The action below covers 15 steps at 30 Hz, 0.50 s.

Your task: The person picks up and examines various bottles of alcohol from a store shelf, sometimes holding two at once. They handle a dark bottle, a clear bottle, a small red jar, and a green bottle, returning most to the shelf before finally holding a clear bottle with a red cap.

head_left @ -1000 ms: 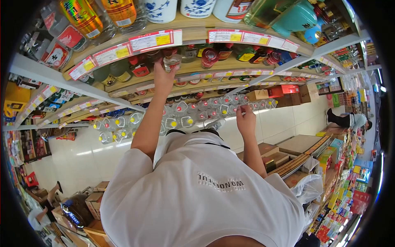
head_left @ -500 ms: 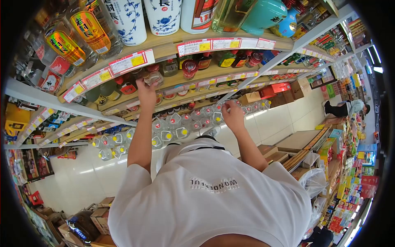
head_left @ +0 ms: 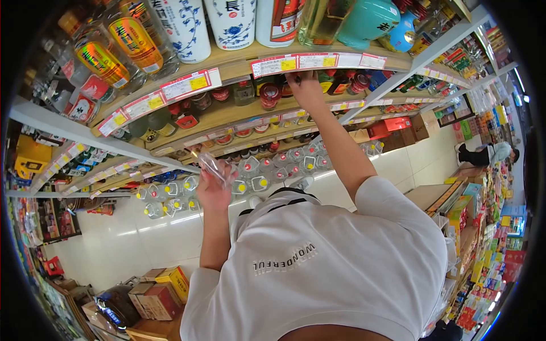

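Observation:
My left hand (head_left: 215,190) is wrapped round a small clear bottle (head_left: 213,168), held tilted in front of the lower shelves, above large clear jugs with yellow and red caps (head_left: 259,183). My right hand (head_left: 304,88) reaches onto the second shelf (head_left: 236,112), under the price-label strip (head_left: 318,61). Its fingers are at a dark bottle top, partly hidden by the shelf edge. Just left of it stands a red-capped jar (head_left: 269,95). Blue-and-white patterned bottles (head_left: 232,23) and a turquoise bottle (head_left: 367,24) stand on the upper shelf.
A grey metal upright (head_left: 421,59) divides the shelving at the right. Cartons (head_left: 153,301) lie at the lower left. Behind me on the right are stacked boxes and packaged goods (head_left: 478,227). A person (head_left: 489,154) is farther down the aisle.
My left hand has drawn back and down from the second shelf with the small bottle. My right hand has moved up and forward from above the jugs onto that shelf. The view has shifted slightly.

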Each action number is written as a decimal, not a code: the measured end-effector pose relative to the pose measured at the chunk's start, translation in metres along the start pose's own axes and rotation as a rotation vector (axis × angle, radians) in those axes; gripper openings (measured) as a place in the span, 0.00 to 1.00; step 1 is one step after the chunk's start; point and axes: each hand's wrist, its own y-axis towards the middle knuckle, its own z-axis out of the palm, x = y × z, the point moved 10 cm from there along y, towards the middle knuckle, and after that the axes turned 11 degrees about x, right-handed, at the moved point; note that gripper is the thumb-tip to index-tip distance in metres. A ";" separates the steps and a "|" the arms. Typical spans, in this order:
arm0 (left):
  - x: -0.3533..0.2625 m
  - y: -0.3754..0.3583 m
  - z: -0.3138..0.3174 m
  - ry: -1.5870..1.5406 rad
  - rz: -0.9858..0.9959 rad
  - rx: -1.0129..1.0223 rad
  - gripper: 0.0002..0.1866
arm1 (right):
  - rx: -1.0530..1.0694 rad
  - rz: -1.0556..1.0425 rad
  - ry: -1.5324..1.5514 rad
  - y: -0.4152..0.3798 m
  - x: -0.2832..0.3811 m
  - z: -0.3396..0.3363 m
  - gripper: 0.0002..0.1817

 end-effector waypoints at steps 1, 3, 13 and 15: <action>0.001 -0.009 0.001 -0.064 0.002 0.016 0.16 | -0.037 -0.079 -0.051 0.001 0.000 0.013 0.27; -0.004 -0.025 0.002 -0.102 0.018 0.023 0.16 | -0.084 -0.145 -0.184 0.006 -0.001 0.027 0.26; -0.036 -0.083 0.000 -0.039 0.094 -0.046 0.18 | -0.039 0.051 0.059 0.007 -0.013 0.021 0.23; -0.035 -0.083 -0.002 -0.017 0.099 -0.068 0.18 | -0.013 0.084 0.071 0.005 -0.017 0.020 0.22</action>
